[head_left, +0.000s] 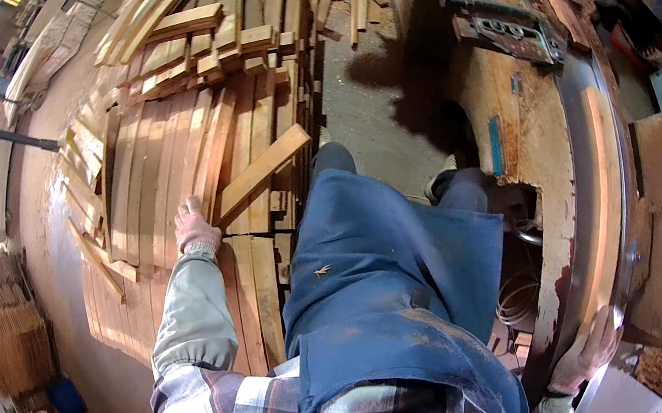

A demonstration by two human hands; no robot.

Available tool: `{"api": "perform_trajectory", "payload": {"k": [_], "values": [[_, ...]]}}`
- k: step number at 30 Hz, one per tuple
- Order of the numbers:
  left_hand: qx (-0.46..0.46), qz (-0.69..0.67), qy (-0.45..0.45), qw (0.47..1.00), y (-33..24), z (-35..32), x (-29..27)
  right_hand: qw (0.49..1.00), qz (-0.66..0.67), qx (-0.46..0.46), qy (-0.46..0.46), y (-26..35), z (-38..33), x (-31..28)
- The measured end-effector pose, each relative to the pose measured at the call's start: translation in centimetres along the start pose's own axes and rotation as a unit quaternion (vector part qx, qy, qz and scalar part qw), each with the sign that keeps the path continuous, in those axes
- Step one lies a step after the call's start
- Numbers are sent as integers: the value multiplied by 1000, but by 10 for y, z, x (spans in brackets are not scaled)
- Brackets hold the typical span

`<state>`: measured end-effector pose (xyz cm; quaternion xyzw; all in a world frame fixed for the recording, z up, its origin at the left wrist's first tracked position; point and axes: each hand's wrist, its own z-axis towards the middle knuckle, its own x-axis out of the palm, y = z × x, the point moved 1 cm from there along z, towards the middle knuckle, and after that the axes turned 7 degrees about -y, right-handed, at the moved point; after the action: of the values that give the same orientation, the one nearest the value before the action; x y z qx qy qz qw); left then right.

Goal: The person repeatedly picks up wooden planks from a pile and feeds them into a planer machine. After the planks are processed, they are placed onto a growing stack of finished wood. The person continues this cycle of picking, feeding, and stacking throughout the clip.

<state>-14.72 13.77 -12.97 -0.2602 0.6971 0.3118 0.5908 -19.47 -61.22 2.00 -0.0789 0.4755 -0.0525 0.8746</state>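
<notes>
My left hand (195, 227), in a pale glove, lies on top of a large stack of wooden boards (158, 165). Its fingers are stretched out over the boards and hold nothing. Just beside it, a loose plank (266, 173) lies slantwise across the stack. At the lower right, my right hand (587, 352) is at the near end of a long wooden strip (601, 196), its fingers against the wood. That strip lies lengthwise along the metal bed of a woodworking machine (552, 196). Part of the right hand's grip is hidden from this view.
Shorter wood pieces (226, 49) are piled on the far part of the stack. A metal guide fixture (503, 29) sits on the machine. Offcuts (359, 5) lie on the floor between stack and machine. More stacked wood (12, 339) stands at far left, near a blue container (66, 400).
</notes>
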Motion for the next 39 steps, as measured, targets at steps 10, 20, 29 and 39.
{"api": "perform_trajectory", "payload": {"k": [10,20,29,39], "values": [[-61,-292,201,933,39,-40,-71,984,176,30,-7,-1,193,140],[51,-890,224,394,-242,-110,-94,771,615,18,161,209,223,73],[445,-659,229,562,-340,-174,-156,917,340,180,108,93,87,-22],[10,1,-35,999,-83,76,2,952,133,263,80,11,11,-3]]}}
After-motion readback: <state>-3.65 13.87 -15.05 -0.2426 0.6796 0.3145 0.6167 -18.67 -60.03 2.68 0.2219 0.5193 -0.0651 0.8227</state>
